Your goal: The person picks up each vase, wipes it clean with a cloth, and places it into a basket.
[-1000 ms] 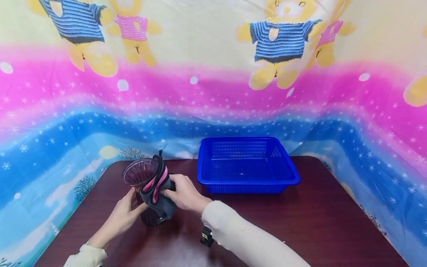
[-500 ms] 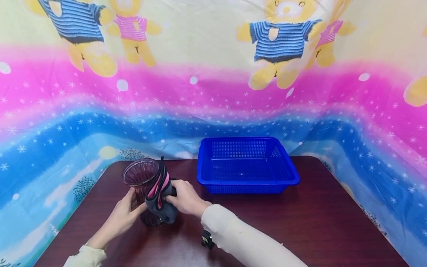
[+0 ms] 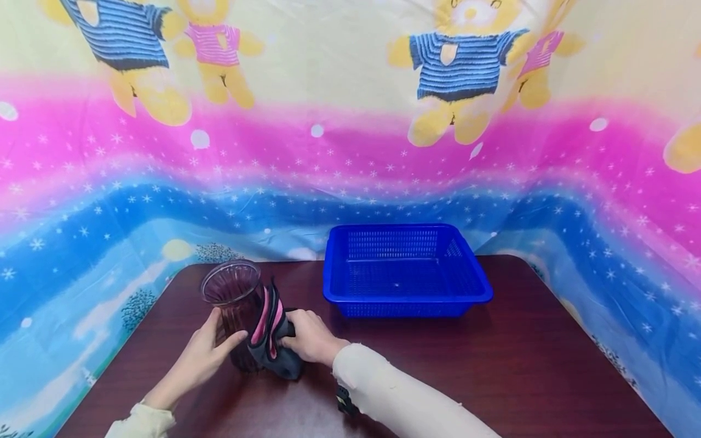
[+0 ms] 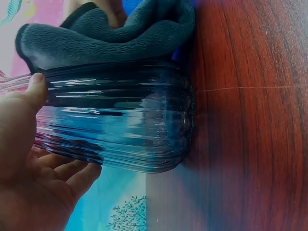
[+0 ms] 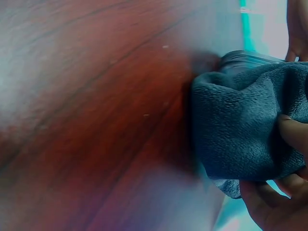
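Observation:
A clear ribbed glass vase [image 3: 232, 292] with a flared rim stands upright on the table. My left hand [image 3: 205, 347] grips it from the left side, thumb toward me and fingers behind; the left wrist view shows the ribbed wall of the vase [image 4: 120, 115] between thumb and fingers. In my right hand [image 3: 312, 334] is a bunched grey cloth [image 3: 282, 362] with pink inner folds and black edging. The cloth lies against or very near the vase's right side. Up close in the right wrist view, thumb and fingers pinch the fuzzy grey cloth [image 5: 236, 125].
A blue plastic basket [image 3: 408, 299] with perforated walls stands at the back of the dark reddish-brown table [image 3: 493, 365], right of the vase. A printed curtain [image 3: 350, 152] with bears and snowflakes surrounds the table's back and sides.
My right hand has moved down and slightly right with the cloth, from the vase's upper side to lower beside it, uncovering more glass. The left hand and vase have stayed nearly still.

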Demonstrator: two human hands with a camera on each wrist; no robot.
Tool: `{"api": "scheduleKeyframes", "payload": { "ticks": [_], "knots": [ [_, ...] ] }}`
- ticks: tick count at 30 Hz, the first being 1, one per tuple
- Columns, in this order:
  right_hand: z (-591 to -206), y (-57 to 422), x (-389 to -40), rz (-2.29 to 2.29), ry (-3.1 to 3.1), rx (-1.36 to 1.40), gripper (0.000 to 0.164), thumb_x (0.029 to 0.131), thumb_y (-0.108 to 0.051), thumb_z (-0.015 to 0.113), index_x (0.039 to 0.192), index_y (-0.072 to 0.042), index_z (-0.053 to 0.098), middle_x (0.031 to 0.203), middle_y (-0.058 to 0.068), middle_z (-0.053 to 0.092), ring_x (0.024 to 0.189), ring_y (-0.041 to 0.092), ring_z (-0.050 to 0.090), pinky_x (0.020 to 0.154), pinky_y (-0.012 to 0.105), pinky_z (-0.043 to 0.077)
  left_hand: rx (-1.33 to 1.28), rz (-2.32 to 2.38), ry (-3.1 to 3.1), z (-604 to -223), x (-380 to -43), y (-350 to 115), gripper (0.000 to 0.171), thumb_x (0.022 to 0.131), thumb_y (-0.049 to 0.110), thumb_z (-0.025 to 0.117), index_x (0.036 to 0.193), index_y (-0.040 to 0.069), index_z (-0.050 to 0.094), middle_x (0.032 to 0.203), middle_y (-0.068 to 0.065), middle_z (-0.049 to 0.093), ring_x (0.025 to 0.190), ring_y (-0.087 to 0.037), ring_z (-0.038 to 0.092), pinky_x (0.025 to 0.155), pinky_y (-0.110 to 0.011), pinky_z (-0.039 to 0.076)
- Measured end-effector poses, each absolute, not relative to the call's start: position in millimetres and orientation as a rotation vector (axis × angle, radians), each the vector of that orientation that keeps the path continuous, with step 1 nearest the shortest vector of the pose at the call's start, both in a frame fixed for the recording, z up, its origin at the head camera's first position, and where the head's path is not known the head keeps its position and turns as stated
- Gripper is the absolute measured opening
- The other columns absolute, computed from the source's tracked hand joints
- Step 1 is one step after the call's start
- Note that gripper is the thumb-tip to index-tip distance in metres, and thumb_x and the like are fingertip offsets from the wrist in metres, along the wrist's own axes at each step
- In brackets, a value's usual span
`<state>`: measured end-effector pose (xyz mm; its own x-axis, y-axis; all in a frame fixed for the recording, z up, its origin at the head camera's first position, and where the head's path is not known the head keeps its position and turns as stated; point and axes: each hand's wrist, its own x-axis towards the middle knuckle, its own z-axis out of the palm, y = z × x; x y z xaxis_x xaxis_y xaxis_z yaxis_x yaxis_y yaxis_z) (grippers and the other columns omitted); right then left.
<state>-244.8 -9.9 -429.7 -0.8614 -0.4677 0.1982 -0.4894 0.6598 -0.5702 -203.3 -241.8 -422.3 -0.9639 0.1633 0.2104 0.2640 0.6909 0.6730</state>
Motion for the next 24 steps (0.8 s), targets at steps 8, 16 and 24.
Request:
{"api": "scheduleKeyframes", "payload": {
  "ticks": [8, 16, 24],
  "knots": [
    [-445.3, -6.7, -246.0, 0.993, -2.886, 0.808, 0.018, 0.086, -0.02, 0.081, 0.099, -0.012, 0.071, 0.087, -0.003, 0.071, 0.073, 0.004, 0.056, 0.066, 0.019, 0.045, -0.358, -1.133, -2.768, -423.5, -204.3, -242.2, 0.087, 0.102, 0.03, 0.062, 0.151, -0.021, 0.012, 0.148, -0.045, 0.035, 0.137, -0.051, 0.044, 0.105, -0.057, 0.045],
    [-452.1, -5.5, -246.7, 0.952, -2.874, 0.815, 0.017, 0.085, -0.02, 0.081, 0.095, -0.013, 0.07, 0.086, -0.001, 0.071, 0.073, 0.005, 0.057, 0.064, 0.019, 0.044, -0.372, -1.139, -2.746, -423.6, -205.0, -242.3, 0.084, 0.102, 0.028, 0.062, 0.152, -0.02, 0.014, 0.147, -0.045, 0.037, 0.133, -0.052, 0.047, 0.103, -0.057, 0.046],
    [-454.9, -4.9, -246.3, 0.948, -2.897, 0.799, 0.019, 0.085, -0.022, 0.082, 0.095, -0.013, 0.069, 0.086, -0.003, 0.069, 0.073, 0.005, 0.055, 0.064, 0.019, 0.043, -0.379, -1.166, -2.738, -425.7, -204.4, -241.8, 0.084, 0.102, 0.028, 0.062, 0.153, -0.017, 0.013, 0.148, -0.044, 0.036, 0.133, -0.052, 0.048, 0.103, -0.057, 0.047]
  ]
}}
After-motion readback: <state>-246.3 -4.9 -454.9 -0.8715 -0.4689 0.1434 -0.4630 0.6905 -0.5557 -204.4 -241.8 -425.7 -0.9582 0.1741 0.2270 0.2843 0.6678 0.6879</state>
